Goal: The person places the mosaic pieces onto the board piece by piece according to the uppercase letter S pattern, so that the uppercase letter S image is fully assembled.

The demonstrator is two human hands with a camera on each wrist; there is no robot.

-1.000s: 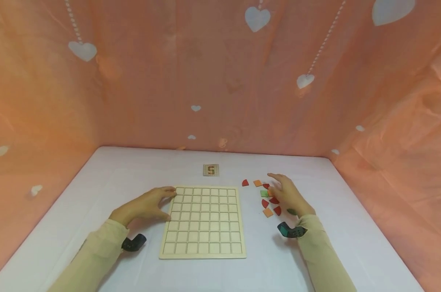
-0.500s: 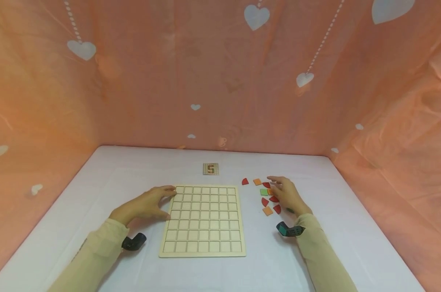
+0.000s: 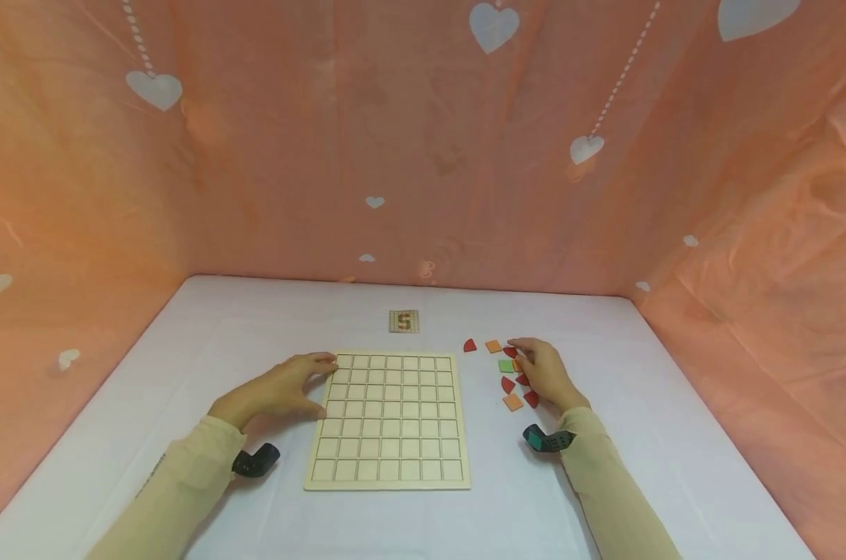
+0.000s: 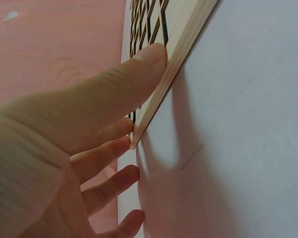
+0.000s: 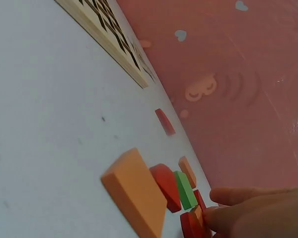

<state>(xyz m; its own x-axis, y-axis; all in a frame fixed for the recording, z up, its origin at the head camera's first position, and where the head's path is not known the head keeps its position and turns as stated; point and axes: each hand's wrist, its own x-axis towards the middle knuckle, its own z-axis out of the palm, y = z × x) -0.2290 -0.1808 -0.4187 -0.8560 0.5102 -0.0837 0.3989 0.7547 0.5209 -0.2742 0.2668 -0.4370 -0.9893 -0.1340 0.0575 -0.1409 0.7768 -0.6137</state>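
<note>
A pale wooden grid board [image 3: 391, 420] lies on the white table in the head view. My left hand [image 3: 276, 389] is at its left edge, fingers spread, fingertips near the far corner; in the left wrist view the thumb [image 4: 151, 54] rests on the rim. My right hand [image 3: 550, 377] hovers over a cluster of small flat pieces right of the board. Its index finger and thumb are parted, reaching an orange piece [image 5: 197, 215] beside a green square [image 3: 506, 365]. Red quarter-round pieces [image 3: 508, 384] and an orange square [image 3: 512, 402] lie nearby. The right hand partly hides some pieces.
Beyond the board lies a small card [image 3: 404, 321] with a patterned figure like a 5. Another red piece [image 3: 470, 344] and an orange square [image 3: 493, 346] sit left of the cluster. An orange curtain [image 3: 423, 155] with hearts surrounds the table.
My right hand has lowered and shifted slightly left over the pieces, its thumb and index finger drawing closer together. The left hand stays at the board's edge.
</note>
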